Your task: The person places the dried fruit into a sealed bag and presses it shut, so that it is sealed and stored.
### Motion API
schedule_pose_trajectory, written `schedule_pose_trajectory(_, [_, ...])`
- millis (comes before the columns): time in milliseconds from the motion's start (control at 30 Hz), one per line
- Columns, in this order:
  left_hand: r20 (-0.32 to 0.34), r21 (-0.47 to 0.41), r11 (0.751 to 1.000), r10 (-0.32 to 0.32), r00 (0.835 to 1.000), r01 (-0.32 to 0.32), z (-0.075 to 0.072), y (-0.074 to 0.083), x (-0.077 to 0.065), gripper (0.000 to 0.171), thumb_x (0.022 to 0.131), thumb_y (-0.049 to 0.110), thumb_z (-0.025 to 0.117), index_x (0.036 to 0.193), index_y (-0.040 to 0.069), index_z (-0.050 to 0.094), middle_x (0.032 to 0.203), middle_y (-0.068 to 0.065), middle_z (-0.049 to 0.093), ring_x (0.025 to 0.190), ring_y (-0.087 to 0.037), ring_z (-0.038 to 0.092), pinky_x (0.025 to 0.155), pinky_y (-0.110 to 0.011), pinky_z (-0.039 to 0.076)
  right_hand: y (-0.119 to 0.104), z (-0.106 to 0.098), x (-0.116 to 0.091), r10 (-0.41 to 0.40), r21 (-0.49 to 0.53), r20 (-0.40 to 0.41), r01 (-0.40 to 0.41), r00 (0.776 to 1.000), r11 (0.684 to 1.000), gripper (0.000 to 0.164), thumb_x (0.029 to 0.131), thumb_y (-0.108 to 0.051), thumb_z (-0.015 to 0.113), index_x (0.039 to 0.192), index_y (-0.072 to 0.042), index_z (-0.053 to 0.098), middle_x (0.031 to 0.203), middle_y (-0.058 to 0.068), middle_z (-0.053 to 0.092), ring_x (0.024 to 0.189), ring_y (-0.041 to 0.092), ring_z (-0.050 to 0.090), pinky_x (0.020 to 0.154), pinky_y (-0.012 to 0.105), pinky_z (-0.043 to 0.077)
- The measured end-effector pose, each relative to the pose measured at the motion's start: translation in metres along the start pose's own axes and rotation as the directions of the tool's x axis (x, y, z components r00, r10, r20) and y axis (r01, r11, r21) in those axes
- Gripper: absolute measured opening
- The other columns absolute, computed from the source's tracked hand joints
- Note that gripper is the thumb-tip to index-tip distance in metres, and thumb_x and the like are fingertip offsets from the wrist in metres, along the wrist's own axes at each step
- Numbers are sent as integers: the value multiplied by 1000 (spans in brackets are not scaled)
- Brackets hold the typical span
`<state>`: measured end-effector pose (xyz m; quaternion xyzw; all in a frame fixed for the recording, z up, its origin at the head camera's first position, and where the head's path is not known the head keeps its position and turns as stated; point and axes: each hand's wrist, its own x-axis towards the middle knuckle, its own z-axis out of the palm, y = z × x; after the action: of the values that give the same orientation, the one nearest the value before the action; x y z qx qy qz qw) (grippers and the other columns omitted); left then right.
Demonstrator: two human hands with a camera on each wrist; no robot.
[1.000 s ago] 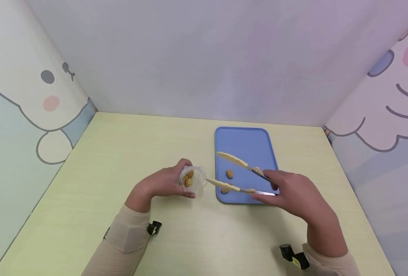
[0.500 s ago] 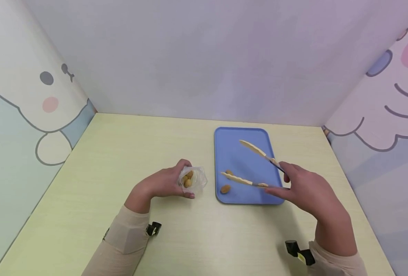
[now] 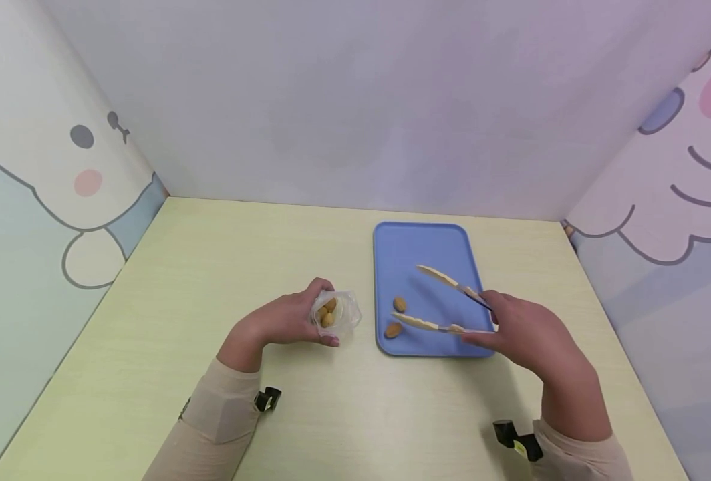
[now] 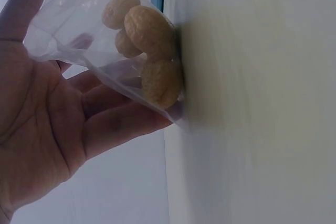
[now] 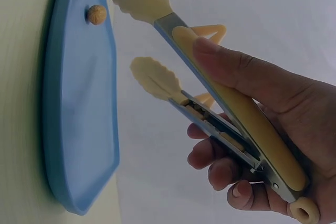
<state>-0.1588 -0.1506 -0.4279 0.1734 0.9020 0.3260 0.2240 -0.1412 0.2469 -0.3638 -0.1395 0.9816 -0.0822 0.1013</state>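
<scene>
My left hand [image 3: 292, 317] holds a clear plastic bag [image 3: 347, 312] by its mouth, thumb and fingers around it. Several wrinkled brown walnuts [image 4: 149, 32] lie in the bag, whose bottom is at the tabletop in the left wrist view. My right hand [image 3: 526, 337] grips tongs [image 3: 446, 327] with cream scalloped tips. The tongs are spread apart above the blue tray [image 3: 424, 240], with nothing between their tips. Two walnuts rest near the tray's left edge: one walnut [image 3: 399, 304] farther back, another walnut [image 3: 393, 330] near the front corner.
The pale yellow table [image 3: 223, 254] carries the tray right of centre. A grey-white wall [image 3: 355, 107] rises behind it. Side panels with cartoon animals [image 3: 91, 180] stand at left and right. A dark wrist mount [image 3: 518, 441] sits by each sleeve.
My right hand has moved the spread tongs rightward from near the bag to over the tray, then slightly forward and down. The left hand and bag have stayed put.
</scene>
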Motion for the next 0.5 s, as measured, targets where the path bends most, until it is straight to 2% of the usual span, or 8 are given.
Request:
schedule_pose_trajectory(100, [0, 3, 1000, 2, 1000, -2, 0, 0, 0, 88, 67, 61, 82, 131, 28, 31, 93, 0, 59, 79, -16, 56, 76, -35, 44, 0, 2, 0, -23, -7, -12, 22, 1000, 1000, 56, 77, -60, 74, 99, -12, 56, 71, -5, 50, 61, 12, 46, 54, 31, 35])
schedule_pose_trajectory(267, [0, 2, 1000, 8, 1000, -8, 0, -1, 0, 87, 68, 60, 82, 131, 28, 31, 93, 0, 59, 79, -16, 56, 76, -35, 44, -3, 6, 1, -59, -17, -19, 58, 998, 998, 42, 79, -50, 77, 89, -16, 54, 63, -6, 45, 55, 11, 41, 51, 30, 32])
schedule_pose_trajectory(500, [-2, 4, 1000, 5, 1000, -5, 0, -1, 0, 88, 67, 61, 83, 130, 28, 32, 92, 0, 59, 78, -16, 56, 75, -35, 44, -7, 8, 3, -78, -35, 8, 78, 997, 996, 36, 82, -48, 75, 87, -17, 57, 60, -6, 45, 53, 11, 40, 50, 30, 31])
